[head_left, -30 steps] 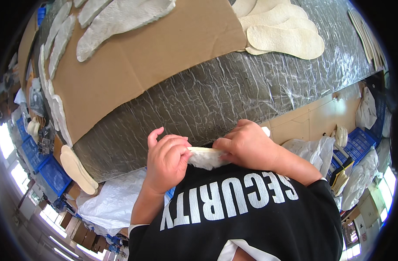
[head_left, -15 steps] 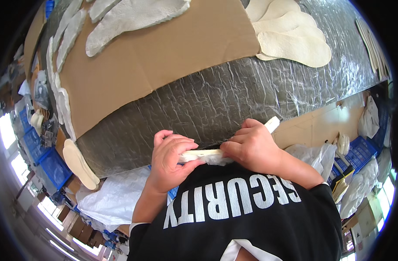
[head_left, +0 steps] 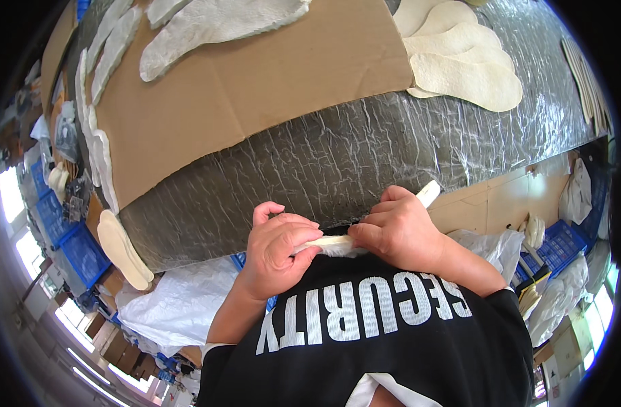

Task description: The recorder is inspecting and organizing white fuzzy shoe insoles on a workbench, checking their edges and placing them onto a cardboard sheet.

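Note:
Close in front of my body, a cream insole (head_left: 332, 241) with a fluffy white underside is held edge-on between both hands. My left hand (head_left: 278, 249) pinches its left end between thumb and fingers. Farther along, my right hand (head_left: 400, 225) is closed around it, and the pale tip sticks out beyond the knuckles at upper right. The fingers cover much of the insole. Ahead lies a sheet of brown cardboard (head_left: 269, 88) bearing several fluffy white insoles (head_left: 215, 34). A fanned stack of cream insoles (head_left: 466, 78) rests to its right.
The dark table (head_left: 310, 156) is wrapped in wrinkled clear plastic. More cream insoles (head_left: 124, 251) overhang its left corner. White plastic sheeting (head_left: 178, 305) and a blue crate (head_left: 86, 254) are at left; another blue crate (head_left: 561, 244) and a plastic bag (head_left: 575, 193) stand at right.
My left hand has slid a little to the right, so less of the insole shows between my hands. My right hand keeps its grip, and the whole view has shifted slightly.

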`<state>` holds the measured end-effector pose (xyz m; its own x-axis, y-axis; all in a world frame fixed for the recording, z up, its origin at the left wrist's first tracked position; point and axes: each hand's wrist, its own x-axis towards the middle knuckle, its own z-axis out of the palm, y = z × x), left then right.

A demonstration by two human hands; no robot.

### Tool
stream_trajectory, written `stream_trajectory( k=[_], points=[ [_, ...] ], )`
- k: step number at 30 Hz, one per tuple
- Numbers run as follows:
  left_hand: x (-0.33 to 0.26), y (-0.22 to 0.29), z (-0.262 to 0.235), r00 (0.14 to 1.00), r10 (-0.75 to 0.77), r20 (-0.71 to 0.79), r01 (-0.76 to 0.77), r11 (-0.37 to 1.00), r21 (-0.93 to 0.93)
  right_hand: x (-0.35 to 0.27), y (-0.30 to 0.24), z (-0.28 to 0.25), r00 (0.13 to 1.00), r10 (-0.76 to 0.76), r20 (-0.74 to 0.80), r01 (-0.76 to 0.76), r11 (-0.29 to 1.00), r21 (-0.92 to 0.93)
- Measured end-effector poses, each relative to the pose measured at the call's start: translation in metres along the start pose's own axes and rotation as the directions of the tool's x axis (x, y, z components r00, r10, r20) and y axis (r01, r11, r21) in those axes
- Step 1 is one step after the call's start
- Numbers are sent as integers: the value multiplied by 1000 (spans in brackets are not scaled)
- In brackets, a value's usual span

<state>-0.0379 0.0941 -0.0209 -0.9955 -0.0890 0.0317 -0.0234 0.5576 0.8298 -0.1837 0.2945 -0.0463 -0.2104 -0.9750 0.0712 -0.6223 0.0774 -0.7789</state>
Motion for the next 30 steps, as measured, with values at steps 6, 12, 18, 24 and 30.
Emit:
stream_trajectory(
  k=[6, 12, 18, 24, 30],
  points=[
    [-2, -3, 1, 1000, -2, -11, 2, 999, -36, 0, 1, 2, 990, -123, -63, 110, 978, -178],
    [-14, -7, 7, 952, -230, -202, 186, 958, -217, 0, 1, -3, 965, -193, -179, 127, 937, -326],
    [-10, -13, -7, 989, -35, -143, 30, 999, -34, -4, 3, -1, 959, -196, -206, 126, 941, -313],
    [-4, -13, -9, 988, 59, -142, -59, 998, -1, -3, 6, -2, 958, -208, -196, 140, 940, -312],
    [-5, -7, -5, 934, 164, -318, -156, 986, 51, -3, 5, -2, 950, -213, -229, 139, 943, -304]
  ],
)
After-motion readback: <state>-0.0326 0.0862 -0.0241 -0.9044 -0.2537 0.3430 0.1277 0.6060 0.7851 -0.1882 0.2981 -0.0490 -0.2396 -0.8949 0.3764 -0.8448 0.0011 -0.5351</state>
